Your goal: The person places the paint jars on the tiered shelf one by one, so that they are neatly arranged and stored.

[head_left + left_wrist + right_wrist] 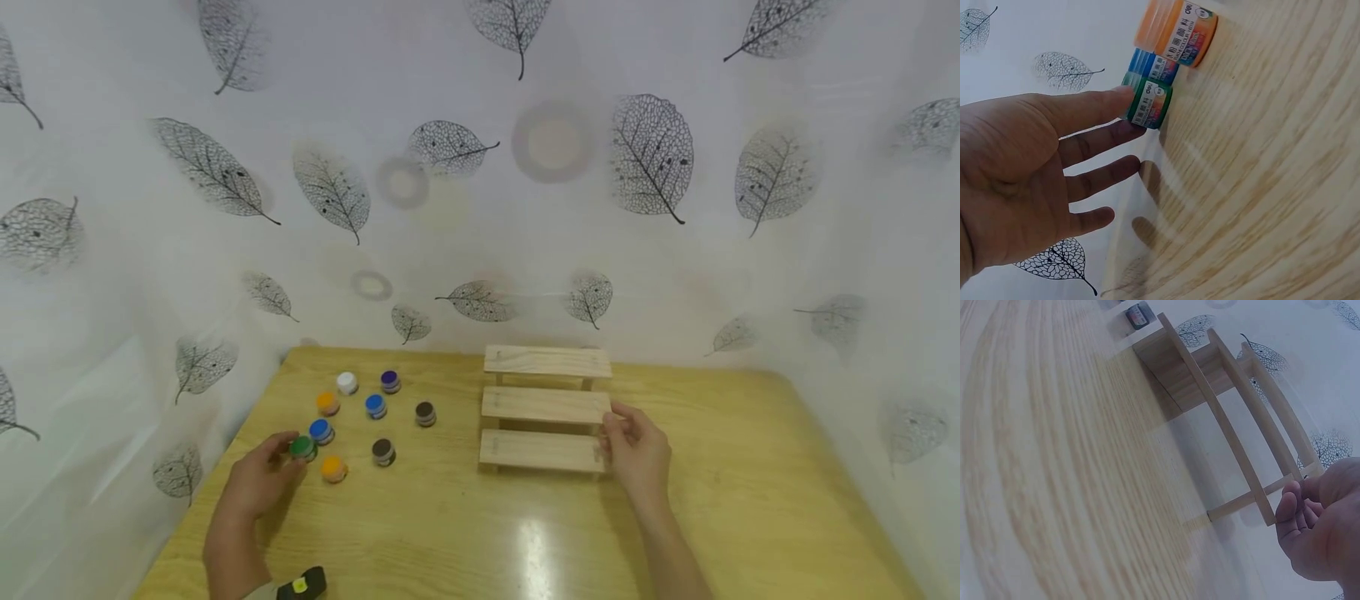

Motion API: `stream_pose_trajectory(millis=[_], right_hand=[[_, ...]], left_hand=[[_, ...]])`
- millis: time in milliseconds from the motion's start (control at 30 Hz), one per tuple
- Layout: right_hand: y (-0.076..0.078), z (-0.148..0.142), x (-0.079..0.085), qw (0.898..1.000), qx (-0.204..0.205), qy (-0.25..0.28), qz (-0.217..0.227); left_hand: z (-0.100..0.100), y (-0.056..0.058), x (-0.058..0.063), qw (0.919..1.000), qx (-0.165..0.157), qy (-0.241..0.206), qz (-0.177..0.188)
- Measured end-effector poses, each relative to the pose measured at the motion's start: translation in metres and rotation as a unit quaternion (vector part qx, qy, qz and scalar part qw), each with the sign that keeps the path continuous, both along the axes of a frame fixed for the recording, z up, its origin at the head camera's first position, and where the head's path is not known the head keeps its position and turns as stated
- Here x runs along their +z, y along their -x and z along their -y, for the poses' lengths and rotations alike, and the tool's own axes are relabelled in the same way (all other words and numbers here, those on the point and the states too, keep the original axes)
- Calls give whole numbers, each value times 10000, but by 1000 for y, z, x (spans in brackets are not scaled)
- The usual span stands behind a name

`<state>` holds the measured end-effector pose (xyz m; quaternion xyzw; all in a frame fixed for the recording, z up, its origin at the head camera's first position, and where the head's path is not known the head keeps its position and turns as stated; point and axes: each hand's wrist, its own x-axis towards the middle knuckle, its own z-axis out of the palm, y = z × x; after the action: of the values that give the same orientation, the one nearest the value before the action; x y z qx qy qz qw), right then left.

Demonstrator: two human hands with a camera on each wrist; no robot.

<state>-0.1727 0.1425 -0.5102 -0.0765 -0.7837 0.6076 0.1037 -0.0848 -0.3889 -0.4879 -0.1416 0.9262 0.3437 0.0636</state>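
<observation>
My left hand (258,479) is at the left of the table, its thumb and index finger pinching a small green-lidded paint jar (303,448) by its sides. The left wrist view shows the green jar (1149,103) between those two fingertips, the other fingers spread apart. Right beside it stands a blue paint jar (322,431), with an orange paint jar (333,469) nearby. My right hand (641,450) grips the right end of a three-tier wooden shelf (543,450). In the right wrist view its thumb and fingers close on the ends of the shelf's boards (1235,444).
Around the left hand stand more paint jars: a white one (347,383), a purple one (390,382), another orange one (327,404), another blue one (376,407) and two dark brown ones (425,414). A leaf-patterned white curtain (450,233) borders the wooden table (450,542) behind and at both sides.
</observation>
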Motion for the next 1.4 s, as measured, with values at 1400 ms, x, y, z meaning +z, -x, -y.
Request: stream_pose_trajectory(millis=[1400], right_hand=[[-1,-1,1,9997,125,162,-123]], left_hand=[[-14,-25,39,9970,-680,202,-295]])
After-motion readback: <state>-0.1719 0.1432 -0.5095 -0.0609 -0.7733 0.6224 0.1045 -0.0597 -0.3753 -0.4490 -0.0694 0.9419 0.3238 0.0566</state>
